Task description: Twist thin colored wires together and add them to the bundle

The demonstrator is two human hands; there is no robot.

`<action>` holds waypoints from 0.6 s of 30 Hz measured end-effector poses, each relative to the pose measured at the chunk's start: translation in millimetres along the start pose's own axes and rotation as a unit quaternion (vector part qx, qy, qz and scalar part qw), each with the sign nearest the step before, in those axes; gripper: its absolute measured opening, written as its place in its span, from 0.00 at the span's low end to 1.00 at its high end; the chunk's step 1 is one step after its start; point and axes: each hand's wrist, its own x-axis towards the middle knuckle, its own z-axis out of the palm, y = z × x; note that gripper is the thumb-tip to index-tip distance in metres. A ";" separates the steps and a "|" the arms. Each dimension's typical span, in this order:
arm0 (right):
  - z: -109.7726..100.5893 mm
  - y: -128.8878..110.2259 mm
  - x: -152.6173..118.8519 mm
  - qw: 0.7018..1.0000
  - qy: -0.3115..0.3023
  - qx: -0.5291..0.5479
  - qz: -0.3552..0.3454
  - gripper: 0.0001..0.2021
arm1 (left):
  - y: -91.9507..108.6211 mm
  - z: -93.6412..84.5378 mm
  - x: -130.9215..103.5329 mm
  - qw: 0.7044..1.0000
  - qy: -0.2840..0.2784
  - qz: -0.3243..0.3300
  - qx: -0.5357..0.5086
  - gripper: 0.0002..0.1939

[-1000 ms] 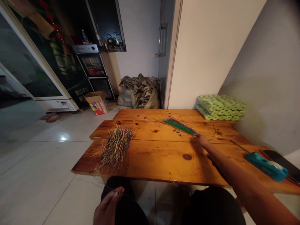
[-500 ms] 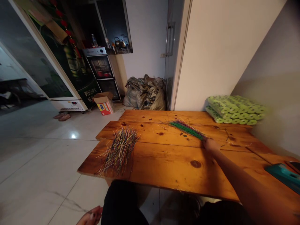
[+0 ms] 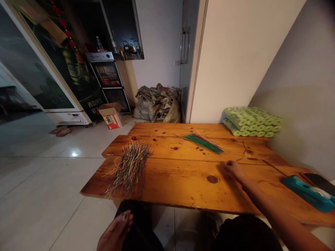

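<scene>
My left hand is low in front of my leg, its fingers pinched. The thin dark strands that trailed from it earlier, which look like wires, are hard to make out against the black trousers. Over the table, my right hand has its fingers curled together; blur hides whatever may be in them. Beyond it lies a bundle of thin green and purple wires, apart from the fingers. A larger pile of mixed-colour wires rests at the table's left end.
The plank table bears a teal tape dispenser at the right and stacked green-wrapped rolls at the back. Small dark scraps lie near the bundle. Behind are bulging sacks, an open carton and a glass-door cabinet.
My right hand has let go of the green and purple bundle and come back toward me. My left hand has moved right and up, in front of my leg. The view has shifted slightly.
</scene>
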 end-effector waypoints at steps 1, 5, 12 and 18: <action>1.8 1.3 -13.6 0.999 -0.011 0.032 0.002 0.09 | -3.5 11.7 -3.1 1.000 -0.021 -0.010 0.006 0.18; 13.7 3.8 -82.4 0.986 -0.053 0.157 -0.001 0.13 | -29.4 52.8 -17.7 0.989 -0.135 -0.030 0.044 0.18; 30.3 -32.6 -209.4 0.920 -0.121 0.372 -0.016 0.19 | -71.2 99.0 -33.1 0.954 -0.285 -0.045 0.083 0.11; 26.0 -64.7 -251.8 0.915 -0.205 0.335 -0.100 0.13 | -71.6 110.7 -37.2 0.951 -0.284 -0.064 0.104 0.14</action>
